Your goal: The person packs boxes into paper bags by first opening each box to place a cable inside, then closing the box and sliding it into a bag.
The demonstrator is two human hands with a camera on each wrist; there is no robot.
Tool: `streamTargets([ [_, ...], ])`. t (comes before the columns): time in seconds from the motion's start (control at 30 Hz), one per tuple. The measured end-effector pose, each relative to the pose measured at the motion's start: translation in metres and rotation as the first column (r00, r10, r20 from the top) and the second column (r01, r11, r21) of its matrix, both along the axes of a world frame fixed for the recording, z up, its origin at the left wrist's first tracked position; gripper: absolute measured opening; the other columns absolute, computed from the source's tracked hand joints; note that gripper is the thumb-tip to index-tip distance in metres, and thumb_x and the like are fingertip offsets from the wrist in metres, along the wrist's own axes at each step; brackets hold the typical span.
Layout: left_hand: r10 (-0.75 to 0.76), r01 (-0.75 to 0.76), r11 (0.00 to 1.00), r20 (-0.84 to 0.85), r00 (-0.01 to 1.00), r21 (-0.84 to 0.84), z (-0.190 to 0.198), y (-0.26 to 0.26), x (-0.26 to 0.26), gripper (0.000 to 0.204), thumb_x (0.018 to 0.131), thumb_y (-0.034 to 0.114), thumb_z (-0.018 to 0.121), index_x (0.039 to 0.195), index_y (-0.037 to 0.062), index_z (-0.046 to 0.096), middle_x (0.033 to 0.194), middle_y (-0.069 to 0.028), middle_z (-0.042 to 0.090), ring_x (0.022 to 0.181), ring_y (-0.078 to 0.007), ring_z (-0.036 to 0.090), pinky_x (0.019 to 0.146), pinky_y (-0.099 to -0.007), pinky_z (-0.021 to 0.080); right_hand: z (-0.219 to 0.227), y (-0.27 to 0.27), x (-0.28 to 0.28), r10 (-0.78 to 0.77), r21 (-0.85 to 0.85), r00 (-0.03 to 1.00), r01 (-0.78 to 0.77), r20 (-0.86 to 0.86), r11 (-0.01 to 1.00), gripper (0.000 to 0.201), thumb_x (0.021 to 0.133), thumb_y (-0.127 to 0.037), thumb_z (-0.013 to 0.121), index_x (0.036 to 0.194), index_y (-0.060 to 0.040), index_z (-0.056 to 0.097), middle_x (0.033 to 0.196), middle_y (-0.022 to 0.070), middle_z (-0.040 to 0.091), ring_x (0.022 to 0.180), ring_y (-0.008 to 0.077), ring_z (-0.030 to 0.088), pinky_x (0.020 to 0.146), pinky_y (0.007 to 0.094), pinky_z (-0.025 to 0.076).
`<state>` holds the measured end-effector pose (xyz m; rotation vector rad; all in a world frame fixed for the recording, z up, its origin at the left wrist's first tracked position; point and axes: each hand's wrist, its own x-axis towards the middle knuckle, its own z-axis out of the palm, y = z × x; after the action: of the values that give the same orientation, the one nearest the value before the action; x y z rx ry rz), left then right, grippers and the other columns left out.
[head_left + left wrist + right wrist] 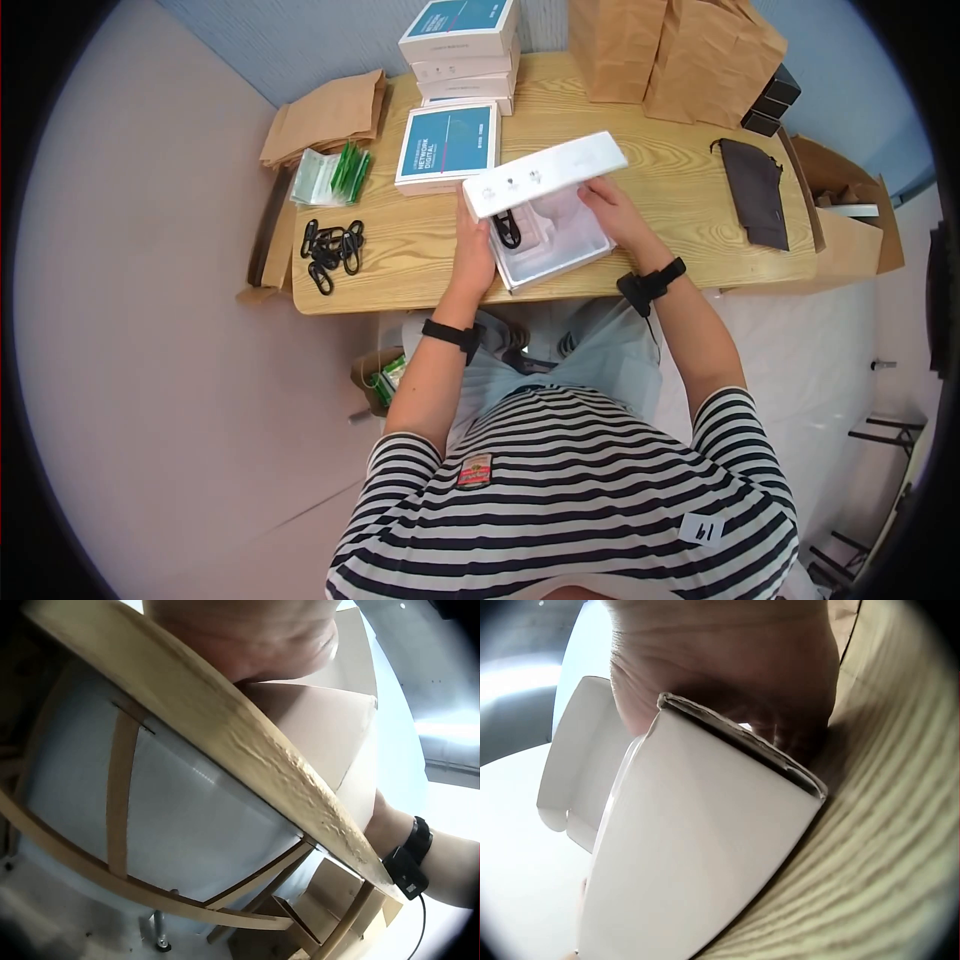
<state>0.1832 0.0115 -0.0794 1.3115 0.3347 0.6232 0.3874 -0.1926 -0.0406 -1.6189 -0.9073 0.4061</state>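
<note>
A white cardboard box point(548, 268) lies at the table's front edge with its lid point(550, 172) tilted up. Inside are a coiled black cable point(508, 230) and a clear plastic tray point(565, 222). My left hand point(474, 252) holds the box's left side, its fingertips hidden behind the lid. On the right side, my right hand point(618, 212) grips the wall, thumb over the rim by the lid. The right wrist view shows this hand point(727, 667) curled at the box's end point(697, 825), close over the wood grain.
Blue-and-white boxes point(447, 145) stand stacked behind. Black cables point(332, 250), green packets point(348, 175) and folded paper bags point(325, 118) lie left. Upright paper bags point(705, 60) are at the back, a dark pouch point(755, 195) at right, beside an open carton point(850, 235).
</note>
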Motion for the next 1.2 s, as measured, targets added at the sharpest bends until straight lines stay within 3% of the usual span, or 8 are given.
streamTargets([
  [0.17,-0.036,0.038,0.999,0.052,0.998,-0.033,-0.012,0.004,0.002,0.066,0.111,0.043,0.025,0.159,-0.0019,0.027,0.165,-0.0144,0.031,0.152,-0.0286,0.028,0.125,-0.0377,0.019,-0.007,-0.003,0.002,0.053,0.130,0.992,-0.038,-0.112,0.991,0.038,0.106,-0.019,0.052,0.137,0.0019,0.058,0.122,0.0142,0.060,0.112,0.0224,0.058,0.099,0.0330,0.046],
  [0.23,-0.001,0.001,1.000,0.046,0.999,0.006,-0.011,0.011,-0.003,0.074,0.109,0.052,0.020,0.160,-0.0019,0.025,0.166,-0.0141,0.029,0.152,-0.0279,0.027,0.126,-0.0383,0.017,0.006,-0.005,-0.006,0.174,0.252,0.824,-0.038,-0.540,0.967,0.038,0.109,-0.020,0.045,0.139,0.0004,0.057,0.128,0.0137,0.061,0.114,0.0228,0.059,0.101,0.0326,0.046],
  [0.37,-0.032,0.010,0.982,0.112,0.993,0.189,0.032,-0.004,-0.008,0.091,0.103,0.073,0.023,0.155,-0.0001,0.032,0.164,-0.0160,0.031,0.150,-0.0262,0.031,0.124,-0.0399,0.021,-0.001,-0.010,-0.005,0.089,0.195,0.791,0.039,-0.606,0.980,0.041,0.111,-0.024,0.042,0.142,-0.0003,0.055,0.136,0.0129,0.061,0.120,0.0223,0.059,0.105,0.0316,0.045],
  [0.47,-0.024,0.015,0.984,0.046,0.999,0.179,0.012,0.001,-0.006,0.078,0.108,0.063,0.024,0.160,0.0048,0.025,0.158,-0.0115,0.038,0.146,-0.0242,0.037,0.121,-0.0374,0.030,-0.024,-0.014,0.001,-0.018,0.034,0.995,0.021,-0.094,0.999,0.047,0.113,-0.032,0.039,0.145,-0.0004,0.053,0.141,0.0125,0.059,0.128,0.0213,0.056,0.109,0.0322,0.044],
  [0.63,-0.064,0.059,0.984,0.024,0.998,0.169,0.028,-0.003,-0.009,0.085,0.104,0.070,0.029,0.156,0.0030,0.030,0.165,-0.0195,0.027,0.151,-0.0300,0.028,0.124,-0.0411,0.021,0.026,-0.017,-0.020,0.049,0.167,0.733,0.088,-0.678,0.982,0.051,0.112,-0.037,0.038,0.154,-0.0092,0.047,0.142,0.0111,0.060,0.132,0.0213,0.054,0.110,0.0332,0.043],
  [0.8,-0.076,0.064,0.984,0.066,0.995,0.165,0.045,-0.002,-0.006,0.084,0.104,0.071,0.029,0.156,0.0056,0.037,0.168,-0.0167,0.022,0.154,-0.0302,0.025,0.126,-0.0428,0.019,0.051,-0.029,-0.019,0.048,0.125,0.819,0.029,-0.572,0.992,0.061,0.112,-0.047,0.035,0.163,-0.0125,0.031,0.158,0.0038,0.042,0.140,0.0154,0.045,0.114,0.0333,0.038],
  [1.0,0.065,-0.068,0.997,-0.150,0.987,-0.020,0.068,-0.017,0.011,0.071,0.111,0.056,0.018,0.152,0.0028,0.043,0.148,-0.0150,0.053,0.139,-0.0289,0.048,0.121,-0.0447,0.033,0.067,-0.016,-0.008,0.176,0.121,0.870,-0.135,-0.461,0.983,0.065,0.112,-0.055,0.027,0.162,-0.0139,0.033,0.158,0.0028,0.044,0.138,0.0166,0.047,0.115,0.0350,0.038],
  [1.2,-0.147,0.116,0.930,-0.065,0.987,-0.348,0.073,-0.013,0.003,0.043,0.104,0.027,0.048,0.143,0.0101,0.042,0.134,-0.0109,0.054,0.124,-0.0295,0.058,0.105,-0.0427,0.051,0.059,-0.013,0.003,0.288,0.106,0.744,-0.283,-0.603,0.953,0.078,0.105,-0.069,0.033,0.158,-0.0114,0.041,0.155,0.0097,0.049,0.142,0.0212,0.044,0.113,0.0406,0.038],
])
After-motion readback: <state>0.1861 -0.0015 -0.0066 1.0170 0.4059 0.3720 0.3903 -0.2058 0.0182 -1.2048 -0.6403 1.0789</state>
